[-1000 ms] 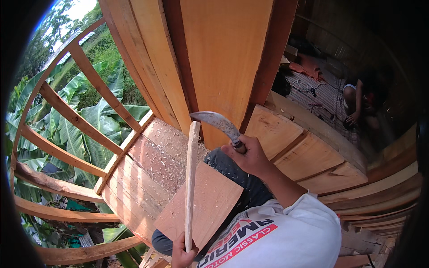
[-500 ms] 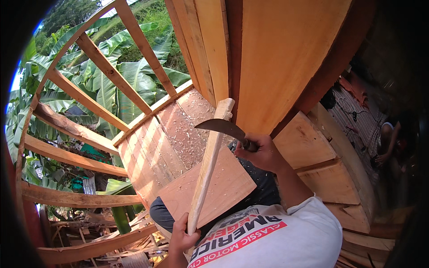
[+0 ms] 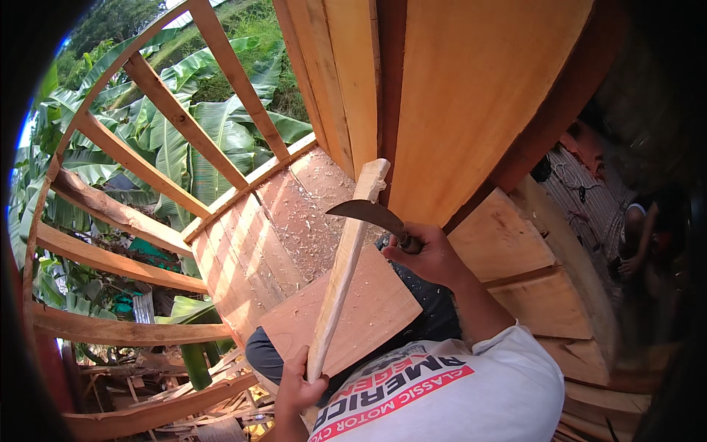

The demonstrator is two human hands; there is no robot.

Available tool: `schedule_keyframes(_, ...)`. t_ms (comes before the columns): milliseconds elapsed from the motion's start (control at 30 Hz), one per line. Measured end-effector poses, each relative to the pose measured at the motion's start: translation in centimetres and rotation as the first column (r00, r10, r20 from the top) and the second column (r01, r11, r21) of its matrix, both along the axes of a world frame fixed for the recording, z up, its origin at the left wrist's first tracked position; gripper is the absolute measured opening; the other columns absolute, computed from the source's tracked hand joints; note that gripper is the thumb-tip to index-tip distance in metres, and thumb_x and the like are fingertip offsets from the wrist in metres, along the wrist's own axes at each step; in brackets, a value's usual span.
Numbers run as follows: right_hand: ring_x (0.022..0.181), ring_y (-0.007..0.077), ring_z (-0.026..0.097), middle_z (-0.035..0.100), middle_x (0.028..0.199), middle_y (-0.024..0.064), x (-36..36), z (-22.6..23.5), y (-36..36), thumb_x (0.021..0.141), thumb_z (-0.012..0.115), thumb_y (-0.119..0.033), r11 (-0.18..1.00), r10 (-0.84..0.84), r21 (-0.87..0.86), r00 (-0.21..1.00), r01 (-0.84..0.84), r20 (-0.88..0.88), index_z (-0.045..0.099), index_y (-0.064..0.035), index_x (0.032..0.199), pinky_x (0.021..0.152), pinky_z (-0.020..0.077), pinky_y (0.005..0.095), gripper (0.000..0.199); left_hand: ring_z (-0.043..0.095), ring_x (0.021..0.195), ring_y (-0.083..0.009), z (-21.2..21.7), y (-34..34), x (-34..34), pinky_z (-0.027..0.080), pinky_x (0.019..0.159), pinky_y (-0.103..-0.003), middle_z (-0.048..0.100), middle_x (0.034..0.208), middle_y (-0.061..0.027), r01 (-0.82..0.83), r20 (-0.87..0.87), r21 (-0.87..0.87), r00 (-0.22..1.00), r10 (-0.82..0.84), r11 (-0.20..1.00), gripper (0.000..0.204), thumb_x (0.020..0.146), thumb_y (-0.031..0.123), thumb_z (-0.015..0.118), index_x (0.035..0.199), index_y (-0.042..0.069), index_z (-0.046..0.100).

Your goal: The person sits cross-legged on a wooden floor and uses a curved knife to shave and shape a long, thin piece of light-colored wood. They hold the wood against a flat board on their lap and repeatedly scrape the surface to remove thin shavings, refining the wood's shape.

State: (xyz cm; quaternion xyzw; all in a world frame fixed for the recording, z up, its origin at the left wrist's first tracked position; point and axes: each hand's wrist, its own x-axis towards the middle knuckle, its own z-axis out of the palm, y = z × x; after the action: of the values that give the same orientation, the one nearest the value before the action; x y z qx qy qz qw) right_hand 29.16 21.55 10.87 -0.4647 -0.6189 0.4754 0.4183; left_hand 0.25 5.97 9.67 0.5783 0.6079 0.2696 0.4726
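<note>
A long pale wooden stick (image 3: 340, 283) slants away from me above my lap. My left hand (image 3: 298, 387) is closed round its near end. In my right hand (image 3: 434, 258) is the dark handle of a curved knife (image 3: 366, 212); its blade lies across the upper part of the stick, pointing left. I cannot tell how deep the edge sits in the wood. The stick's far end looks rough, with a shaving hanging at its side. Under the stick, a flat wooden board (image 3: 375, 298) rests on my thighs, with a few chips on it.
Wood shavings (image 3: 313, 214) litter the plank floor (image 3: 236, 250) ahead. A slatted wooden railing (image 3: 169, 121) curves along the left, with banana leaves beyond. Tall wooden panels (image 3: 479, 96) rise close in front and to the right. At far right, in shadow, sits another person (image 3: 637, 243).
The knife has shifted slightly nearer to me along the stick. The stick's far end has moved a little to the right. Both hands keep their grip.
</note>
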Motion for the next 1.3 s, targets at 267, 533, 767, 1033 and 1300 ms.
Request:
schedule_keyframes(267,0.052,0.0049,0.037,0.042,0.054,-0.0033,-0.8,-0.3,0.5,0.082,0.074,-0.016,0.991,0.088,0.091,0.994,-0.094,0.067,0.06,-0.0024,0.083,0.049,0.0316,0.0235,0.02,0.044,0.052,-0.0103,-1.8,-0.3,-1.5,0.037,0.049,-0.027,0.044,0.055,-0.0071,0.002,-0.014,0.007,1.0,-0.002,1.0,0.025,0.06,0.009,0.062,0.08,-0.001,0.049)
schedule_keyframes(533,0.054,0.0009,0.037,0.043,0.057,-0.0076,-1.6,-0.5,0.4,0.081,0.076,-0.013,0.991,0.117,0.052,0.985,-0.124,0.129,0.062,-0.0023,0.084,0.049,0.0291,0.0194,0.018,0.043,0.052,-0.0104,-1.9,0.0,-1.8,0.037,0.05,-0.027,0.043,0.055,-0.0068,-0.001,0.038,0.004,0.999,0.001,1.0,0.025,0.061,0.009,0.062,0.079,0.0,0.049)
schedule_keyframes(767,0.054,0.0,0.035,0.043,0.058,-0.0088,-2.4,-1.0,0.4,0.082,0.074,-0.014,0.995,0.075,0.069,0.996,-0.078,0.053,0.061,-0.0045,0.082,0.049,0.0266,0.0191,0.017,0.042,0.052,-0.0116,-2.2,0.0,-1.6,0.037,0.049,-0.028,0.043,0.056,-0.0068,-0.006,0.044,-0.02,0.999,0.007,1.0,0.024,0.061,0.009,0.062,0.08,0.0,0.049)
schedule_keyframes(1033,0.054,0.0001,0.035,0.043,0.058,-0.0092,-2.3,-2.0,0.3,0.082,0.074,-0.013,0.985,0.077,0.145,0.991,-0.092,0.109,0.061,-0.0032,0.08,0.049,0.0284,0.0185,0.017,0.04,0.053,-0.0119,-2.7,0.9,-1.6,0.035,0.049,-0.028,0.042,0.057,-0.007,0.008,0.053,-0.041,0.999,-0.006,0.999,0.025,0.062,0.009,0.062,0.081,0.0,0.049)
schedule_keyframes(1300,0.053,-0.0002,0.034,0.041,0.058,-0.0089,-2.4,-1.7,0.4,0.085,0.072,-0.019,0.981,0.07,-0.173,0.993,-0.086,-0.098,0.059,-0.0032,0.079,0.047,0.0261,0.0198,0.022,0.04,0.054,-0.0111,-3.2,0.7,-1.7,0.035,0.049,-0.027,0.041,0.057,-0.007,0.001,0.053,-0.043,0.999,0.001,0.999,0.025,0.062,0.009,0.062,0.081,0.0,0.048)
